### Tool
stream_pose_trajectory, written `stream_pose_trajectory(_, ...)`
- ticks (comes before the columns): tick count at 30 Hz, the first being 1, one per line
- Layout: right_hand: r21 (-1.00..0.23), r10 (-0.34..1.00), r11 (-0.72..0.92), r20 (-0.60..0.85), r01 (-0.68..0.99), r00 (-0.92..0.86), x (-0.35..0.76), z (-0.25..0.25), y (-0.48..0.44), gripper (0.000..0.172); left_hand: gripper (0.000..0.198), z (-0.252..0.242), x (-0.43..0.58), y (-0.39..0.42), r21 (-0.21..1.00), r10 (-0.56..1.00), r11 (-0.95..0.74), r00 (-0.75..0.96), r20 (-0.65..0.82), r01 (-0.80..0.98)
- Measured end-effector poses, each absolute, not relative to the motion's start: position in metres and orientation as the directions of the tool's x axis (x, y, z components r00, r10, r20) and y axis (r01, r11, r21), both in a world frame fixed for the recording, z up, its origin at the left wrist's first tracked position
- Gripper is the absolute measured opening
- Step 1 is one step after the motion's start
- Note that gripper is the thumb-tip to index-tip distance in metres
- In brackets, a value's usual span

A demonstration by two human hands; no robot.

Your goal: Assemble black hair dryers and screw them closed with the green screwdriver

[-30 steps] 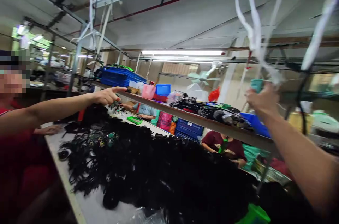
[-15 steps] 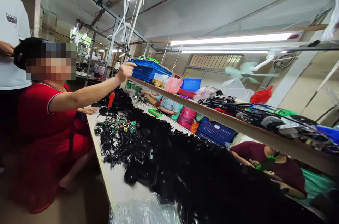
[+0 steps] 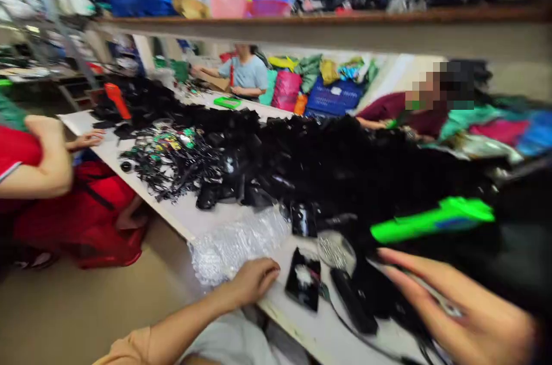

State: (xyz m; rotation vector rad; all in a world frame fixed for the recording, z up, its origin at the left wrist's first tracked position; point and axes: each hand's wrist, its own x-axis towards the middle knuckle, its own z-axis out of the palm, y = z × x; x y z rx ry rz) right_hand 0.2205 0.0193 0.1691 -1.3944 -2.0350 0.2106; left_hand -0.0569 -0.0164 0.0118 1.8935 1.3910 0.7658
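Observation:
My left hand (image 3: 255,281) rests at the table's near edge, fingers loosely bent, with a gap between thumb and forefinger and nothing visible in it. Beside it lie a clear bubble-wrap bag (image 3: 241,241) and an open black housing (image 3: 303,280) with a whitish part inside. My right hand (image 3: 470,307), blurred, pinches thin silver tweezers (image 3: 437,296). Just beyond its fingertips is a bright green tool (image 3: 431,221), apparently apart from the hand. Between the hands lie a black handle-like piece (image 3: 353,302) with a cable and a round clear bag of small metal parts (image 3: 336,251).
A large heap of black parts (image 3: 310,158) covers much of the white table (image 3: 181,212). Wired circuit boards (image 3: 172,146) are piled at left. An overhead shelf (image 3: 302,31) carries bins. One person in red (image 3: 99,210) sits at left; two others sit across.
The view has swung down and to the right, bringing both my hands and the green tool into sight. The person in red has lowered the outstretched arm.

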Motion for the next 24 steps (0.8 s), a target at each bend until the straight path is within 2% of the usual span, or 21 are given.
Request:
stream_pose_trajectory(3, -0.504, 0.882, 0.452, 0.375, 0.736, -0.285, 0.223, 0.107, 0.001, 0.019, 0.02, 0.014, -0.049, -0.004, 0.792, 0.959, -0.244, 0.262, 0.11, 0.56)
stream_pose_trajectory(5, -0.51, 0.911, 0.399, 0.314, 0.762, -0.267, 0.22, 0.074, -0.002, 0.022, 0.018, 0.015, -0.042, 0.004, 0.778, 0.946, -0.293, 0.289, 0.15, 0.555)
stream_pose_trajectory(8, -0.503, 0.918, 0.392, 0.27, 0.77, -0.291, 0.213, 0.045, 0.001, 0.024, 0.018, 0.018, -0.032, 0.015, 0.728, 0.906, -0.392, 0.372, 0.201, 0.563)
stream_pose_trajectory(12, -0.488, 0.918, 0.395, 0.191, 0.778, -0.347, 0.2, 0.036, 0.013, 0.021, 0.018, 0.019, -0.026, 0.032, 0.638, 0.851, -0.496, 0.478, 0.22, 0.589)
stream_pose_trajectory(15, -0.471, 0.93, 0.359, 0.11, 0.806, -0.35, 0.191, 0.034, 0.022, 0.016, 0.016, 0.018, -0.025, 0.043, 0.596, 0.816, -0.535, 0.549, 0.181, 0.599)
stream_pose_trajectory(20, -0.452, 0.939, 0.324, 0.051, 0.831, -0.339, 0.188, 0.029, 0.028, 0.012, 0.017, 0.018, -0.021, 0.052, 0.522, 0.772, -0.584, 0.625, 0.12, 0.621)
stream_pose_trajectory(24, -0.37, 0.927, 0.355, 0.019, 0.858, -0.375, 0.187, 0.028, 0.029, 0.014, 0.021, 0.018, -0.018, 0.053, 0.485, 0.753, -0.613, 0.646, 0.122, 0.623)
